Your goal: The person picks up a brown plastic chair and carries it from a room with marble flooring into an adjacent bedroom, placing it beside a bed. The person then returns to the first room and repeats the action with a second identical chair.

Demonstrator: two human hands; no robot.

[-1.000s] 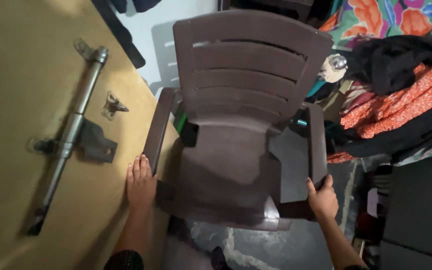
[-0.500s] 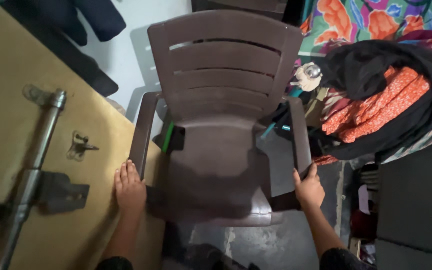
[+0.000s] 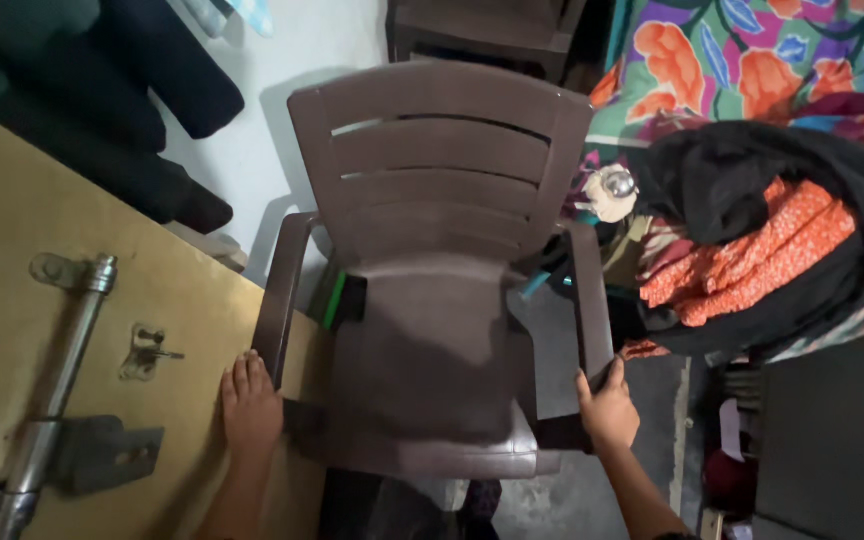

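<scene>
Head view, looking straight down on a brown plastic chair (image 3: 432, 290), and both hands are on it. It stands on the grey floor (image 3: 592, 490), slatted backrest toward the top of the picture, front seat edge toward the person; its long axis runs from that front edge up to the top of the backrest.

Right hand (image 3: 607, 410) is clamped around the front end of the right armrest, fingers wrapped over it, a firm closed grip. Left hand (image 3: 250, 405) is at the front end of the left armrest, fingers lying flat and together against it where it meets the yellow-brown door panel (image 3: 72, 210); whether that hand actually grips the armrest, I cannot tell.

Room is tight. On the left the armrest runs right along the edge of the door panel, touching or just beside it. That panel carries a long metal sliding bolt (image 3: 57, 380) and a small metal catch (image 3: 144, 350). On the right, a heap of orange and black clothes (image 3: 762, 240) lies just beside the right armrest, with floral fabric (image 3: 752, 60) behind it. Beyond the backrest, a pale wall (image 3: 282, 70) with dark garments (image 3: 102, 100) against it and another dark chair (image 3: 482, 30). Bare floor shows only at the front, near the person.
</scene>
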